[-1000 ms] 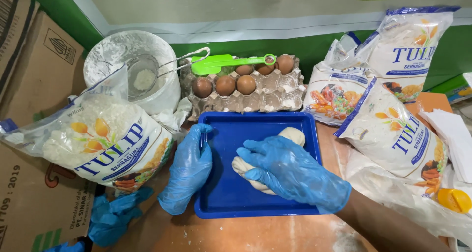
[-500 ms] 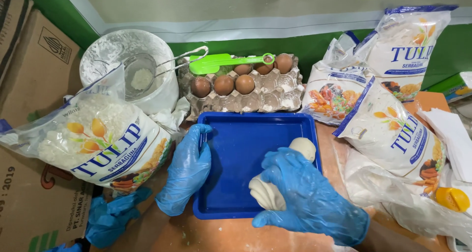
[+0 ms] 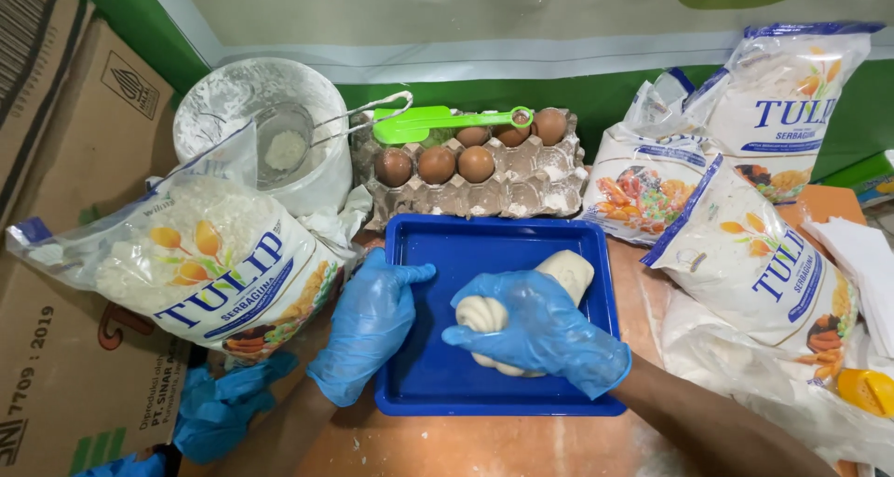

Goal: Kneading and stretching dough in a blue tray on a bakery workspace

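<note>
A blue rectangular tray [image 3: 438, 393] lies on the brown table in front of me. My right hand [image 3: 545, 333], in a blue glove, is closed over a pale twisted piece of dough [image 3: 481, 315] inside the tray. A second smooth dough piece [image 3: 570, 270] rests just behind it, near the tray's right side. My left hand [image 3: 368, 319], also gloved in blue, grips the tray's left rim with its thumb over the edge.
Behind the tray stands a grey egg carton [image 3: 549, 184] with several brown eggs and a green spatula [image 3: 438, 121]. A white floury bucket [image 3: 251, 123] holds a metal sieve. Flour bags lie at left [image 3: 200, 268] and right [image 3: 759, 272]. Cardboard boxes [image 3: 51, 254] line the left.
My right hand has shifted within the tray and rolled the dough piece, so its twisted end now shows at the fingertips. The left hand has stayed on the tray rim.
</note>
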